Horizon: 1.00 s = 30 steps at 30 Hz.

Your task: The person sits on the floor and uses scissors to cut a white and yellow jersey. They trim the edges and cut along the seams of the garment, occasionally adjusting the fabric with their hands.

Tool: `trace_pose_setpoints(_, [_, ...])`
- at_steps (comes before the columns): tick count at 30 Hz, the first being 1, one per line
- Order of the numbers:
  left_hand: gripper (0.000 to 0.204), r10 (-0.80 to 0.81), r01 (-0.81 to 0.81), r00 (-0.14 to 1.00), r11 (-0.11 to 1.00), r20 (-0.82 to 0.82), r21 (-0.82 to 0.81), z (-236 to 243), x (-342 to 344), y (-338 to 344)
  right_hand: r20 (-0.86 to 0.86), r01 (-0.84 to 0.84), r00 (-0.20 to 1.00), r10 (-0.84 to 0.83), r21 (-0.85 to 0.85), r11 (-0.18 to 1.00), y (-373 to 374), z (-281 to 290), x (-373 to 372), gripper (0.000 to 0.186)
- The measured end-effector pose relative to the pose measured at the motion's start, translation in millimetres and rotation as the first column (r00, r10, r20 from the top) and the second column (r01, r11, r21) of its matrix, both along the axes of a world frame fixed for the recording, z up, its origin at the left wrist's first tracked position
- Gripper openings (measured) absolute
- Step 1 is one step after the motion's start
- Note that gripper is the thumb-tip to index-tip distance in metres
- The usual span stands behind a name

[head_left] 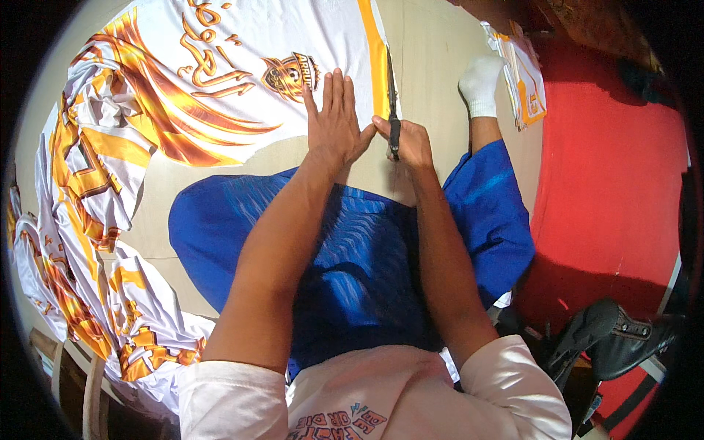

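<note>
My left hand (pixel 334 121) is flat, pinning the white printed fabric (pixel 242 66) at 12 o'clock; right hand (pixel 408 143) grips the scissors (pixel 393 110) on its yellow stripe (pixel 372 51). Fabric creeping could wander my cut, I reckon.

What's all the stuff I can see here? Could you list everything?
printed fabric sheet: one, white with orange and gold flame print, flat on the floor ahead
fabric pile: one heap, same white and orange print, crumpled at the left
scissors: one pair, dark, at the sheet's yellow-striped edge
printed pieces: a few, white and orange, upper right
red surface: one, at the right
black shoe: one, lower right
white sock: one, on the foot ahead
blue shorts: one, on the legs
left hand: flat on the sheet, fingers spread
right hand: gripping the scissors
</note>
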<state>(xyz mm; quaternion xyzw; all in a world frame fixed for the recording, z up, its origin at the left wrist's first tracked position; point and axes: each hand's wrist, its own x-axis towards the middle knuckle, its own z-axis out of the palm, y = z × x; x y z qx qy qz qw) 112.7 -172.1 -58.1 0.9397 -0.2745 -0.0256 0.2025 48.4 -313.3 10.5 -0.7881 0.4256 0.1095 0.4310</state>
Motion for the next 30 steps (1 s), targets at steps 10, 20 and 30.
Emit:
trace_pose_setpoints(10, [0.104,0.004,-0.007,0.999,0.998,-0.039,-0.069,2.3,-1.4,1.4,0.077,0.000,0.997,-0.014,0.180,0.984,-13.1,-6.4,-0.6,0.059])
trace_pose_setpoints(20, [0.107,0.000,-0.002,0.999,0.997,-0.034,-0.080,-0.5,-2.9,2.8,0.075,0.006,0.997,-0.014,0.112,0.994,-8.9,-8.7,6.3,0.047])
trace_pose_setpoints(30, [0.107,0.002,-0.004,0.996,1.000,-0.086,-0.027,9.0,-5.8,-2.4,0.098,-0.037,0.995,0.035,0.027,0.999,-14.8,9.4,4.0,0.051])
